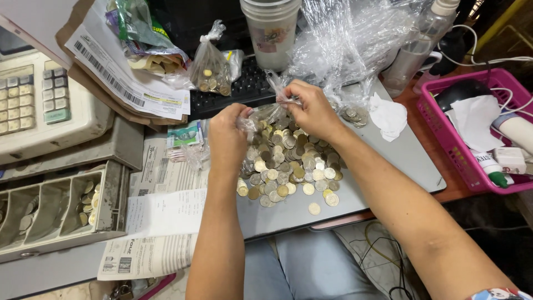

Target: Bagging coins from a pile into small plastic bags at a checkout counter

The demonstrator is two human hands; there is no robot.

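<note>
A heap of silver and gold coins (288,166) lies on a grey laptop lid (400,161) in front of me. Above the heap, my left hand (227,136) and my right hand (311,108) both pinch a small clear plastic bag (266,114), stretched between them over the coins. A few loose coins lie at the heap's near edge (314,208).
A tied bag of coins (211,69) stands on a black keyboard (244,89). A cash register (39,105) with its open coin drawer (55,205) is at left, on papers and newspaper (161,222). Crumpled plastic (355,39), a cup stack (272,30), and a pink basket (472,150) sit behind and right.
</note>
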